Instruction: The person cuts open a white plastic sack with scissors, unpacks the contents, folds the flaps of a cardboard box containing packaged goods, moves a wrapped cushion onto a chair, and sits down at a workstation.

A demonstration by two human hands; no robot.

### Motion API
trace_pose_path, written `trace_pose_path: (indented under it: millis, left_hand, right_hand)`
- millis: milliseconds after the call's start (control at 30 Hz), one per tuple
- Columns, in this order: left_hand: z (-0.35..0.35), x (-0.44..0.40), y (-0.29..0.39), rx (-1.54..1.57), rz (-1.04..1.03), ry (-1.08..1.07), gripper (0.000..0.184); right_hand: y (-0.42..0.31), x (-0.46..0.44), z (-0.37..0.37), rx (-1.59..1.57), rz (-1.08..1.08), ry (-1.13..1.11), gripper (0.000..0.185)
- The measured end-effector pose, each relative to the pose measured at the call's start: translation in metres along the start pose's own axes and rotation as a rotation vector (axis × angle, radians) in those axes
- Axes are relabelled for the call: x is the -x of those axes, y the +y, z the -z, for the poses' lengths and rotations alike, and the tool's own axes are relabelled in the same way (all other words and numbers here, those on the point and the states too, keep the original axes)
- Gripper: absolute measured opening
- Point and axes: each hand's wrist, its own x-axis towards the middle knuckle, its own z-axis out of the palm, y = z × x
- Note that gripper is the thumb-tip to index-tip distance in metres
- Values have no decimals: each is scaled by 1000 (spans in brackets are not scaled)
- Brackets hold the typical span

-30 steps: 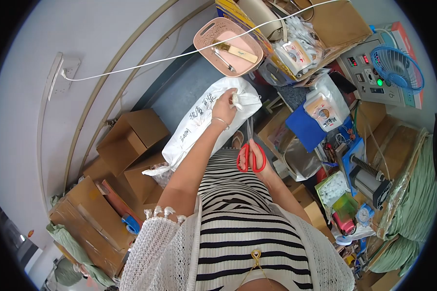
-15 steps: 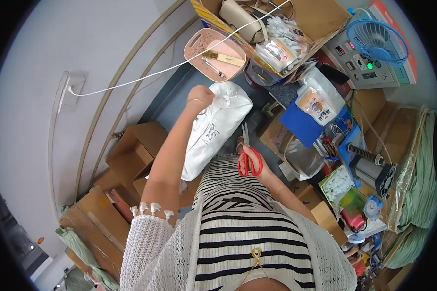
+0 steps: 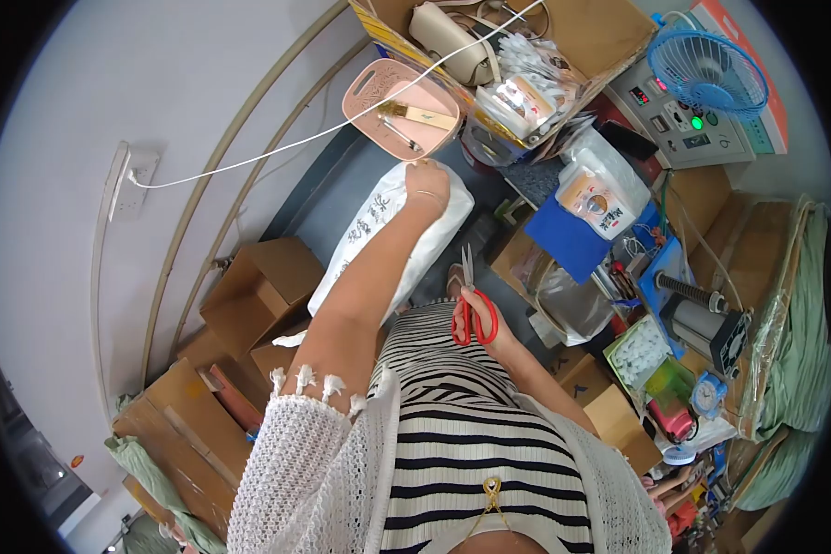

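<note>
A long white bag (image 3: 365,233) with black handwriting slants in front of me. My left hand (image 3: 427,186) is closed at its upper end, with the fingertips partly hidden from view. The left forearm crosses over the bag and covers part of it. At the bag's lower end, a white flap sticks out to the left. In my right hand (image 3: 491,334) is a pair of scissors (image 3: 468,268) with red handles. Its blades point up and away from me, slightly parted, to the right of the bag and apart from it.
Beyond the bag stands a pink basket (image 3: 355,97) holding a brush. A white cable (image 3: 277,150) crosses above it. Cardboard boxes (image 3: 263,277) flank the left. On the right are a blue fan (image 3: 708,74), a control box (image 3: 679,120) and a cluttered bench with a blue board (image 3: 563,238).
My left hand has moved right onto the bag's upper end. The bag has turned, showing different handwriting, and its lower end has shifted left. My right hand still holds the scissors in nearly the same place.
</note>
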Motion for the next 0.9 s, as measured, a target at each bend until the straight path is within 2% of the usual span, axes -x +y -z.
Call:
trace_pose_path:
  millis: [33, 167, 200, 267, 333, 400, 467, 533, 567, 633, 667, 733, 767, 800, 900]
  left_hand:
    - [-16, -5, -3, 120, 47, -31, 29]
    - [-10, 2, -32, 1012, 272, 21, 37]
    - [-8, 1, -40, 1004, 265, 25, 37]
    - [17, 3, -53, 1257, 278, 164, 35]
    - [64, 10, -60, 1285, 186, 330, 32]
    - [138, 13, -72, 1244, 26, 637, 30]
    - [213, 27, -82, 1433, -10, 846, 31]
    - [257, 53, -95, 1565, -124, 971, 32]
    - [256, 69, -102, 1549, -104, 985, 32]
    - [243, 99, -112, 1342, 51, 878, 31]
    - [221, 116, -116, 1211, 261, 753, 30]
    - [157, 153, -126, 953, 457, 447, 30]
    - [112, 175, -127, 983, 565, 409, 30]
    - [56, 201, -139, 819, 497, 458, 31]
    - [-70, 312, -128, 739, 744, 402, 32]
  right_hand:
    - [-1, 4, 4, -8, 13, 16, 44]
    - [7, 10, 20, -73, 44, 33, 44]
    - [9, 8, 23, -75, 44, 39, 44]
    - [8, 9, 20, -74, 51, 36, 44]
    - [8, 9, 17, -43, 22, 27, 43]
    - [9, 5, 14, -27, 29, 30, 42]
    - [11, 3, 9, 4, 24, 16, 42]
    - [12, -1, 2, 30, -45, -16, 42]
    - [16, -5, 0, 46, -50, -16, 42]
    - [15, -9, -10, 120, -60, -42, 43]
    - [14, -11, -14, 183, -58, -54, 43]
    - [17, -21, -17, 231, -68, -112, 44]
    - [17, -24, -20, 263, -71, -116, 44]
    - [17, -28, -24, 295, -76, -121, 44]
    - [17, -35, -29, 391, -136, -193, 42]
